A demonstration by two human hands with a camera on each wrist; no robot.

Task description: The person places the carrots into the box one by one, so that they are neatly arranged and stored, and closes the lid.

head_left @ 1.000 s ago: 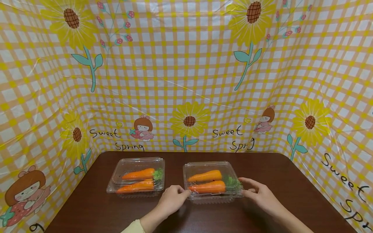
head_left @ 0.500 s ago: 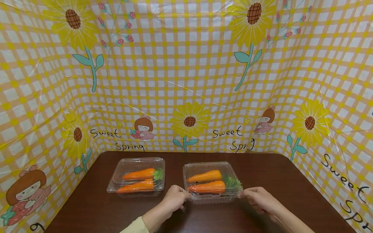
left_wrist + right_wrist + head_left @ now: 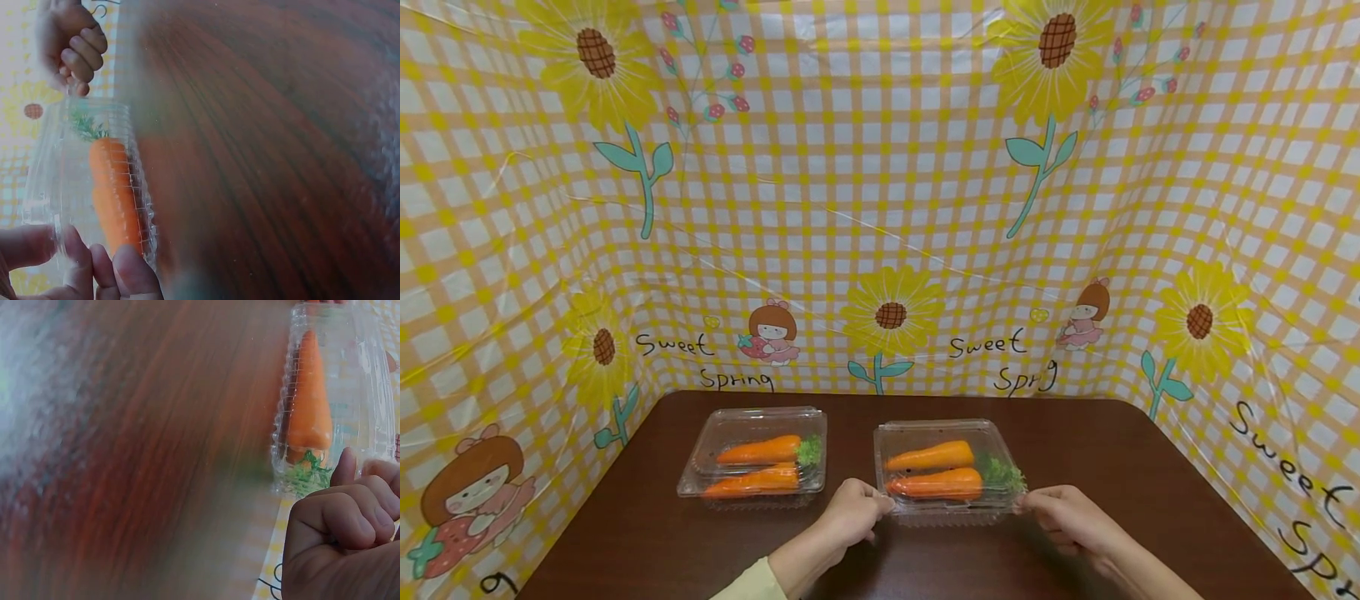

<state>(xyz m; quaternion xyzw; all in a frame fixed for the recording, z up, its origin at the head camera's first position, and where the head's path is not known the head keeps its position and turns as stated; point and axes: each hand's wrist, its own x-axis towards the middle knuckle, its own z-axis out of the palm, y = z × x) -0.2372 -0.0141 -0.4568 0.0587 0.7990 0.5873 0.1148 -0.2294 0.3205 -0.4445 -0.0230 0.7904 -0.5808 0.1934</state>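
Observation:
A clear plastic clamshell box [image 3: 917, 429] sits on the table right of centre, its lid down. Inside lie two orange carrots [image 3: 936, 483], with green tops [image 3: 1003, 475] at the right end. My left hand [image 3: 850, 512] pinches the box's near left corner between thumb and fingers; the left wrist view shows the thumb [image 3: 28, 244] on the rim. At the near right corner my right hand [image 3: 1067, 517] pinches the edge, its other fingers [image 3: 369, 519] curled in. The box's ridged lower wall faces the wrist cameras.
Left of my left hand stands a second clear box [image 3: 687, 487], also with two carrots [image 3: 752, 481] and green tops. The dark brown table [image 3: 625, 550] meets a checked, sunflower-printed cloth [image 3: 805, 208] at the back and sides.
My right hand has drawn its fingers in from a looser spread along the box's right side to a pinch at the near right corner. The left hand keeps its grip.

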